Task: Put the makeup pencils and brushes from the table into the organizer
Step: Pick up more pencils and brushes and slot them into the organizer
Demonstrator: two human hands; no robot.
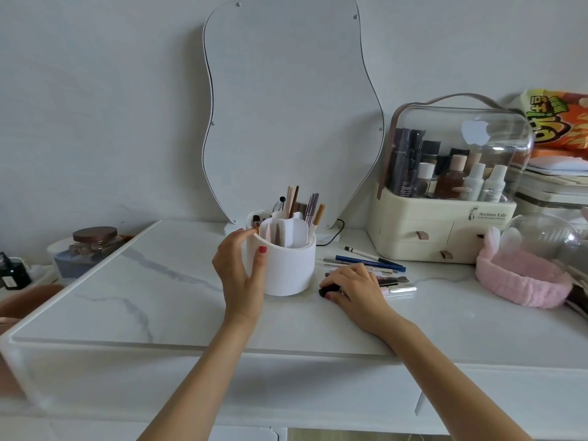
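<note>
Fingers of my right hand point(351, 286) curl over a dark stubby makeup piece point(329, 289) on the white marble-look table point(159, 281), gripping it. Left hand point(243, 275) cups the white round divided organizer point(286, 268), thumb on its front wall. Best keep organizer steady w/ left, lift clear, drop piece upright into a free slot. Remaining pencils & brushes point(375, 268) lie just behind right knuckles; organizer sits immediately left of the grip.

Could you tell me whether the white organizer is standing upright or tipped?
Upright: the white organizer sits flat on the table, pencils pointing up, left hand gripping its side.
</note>
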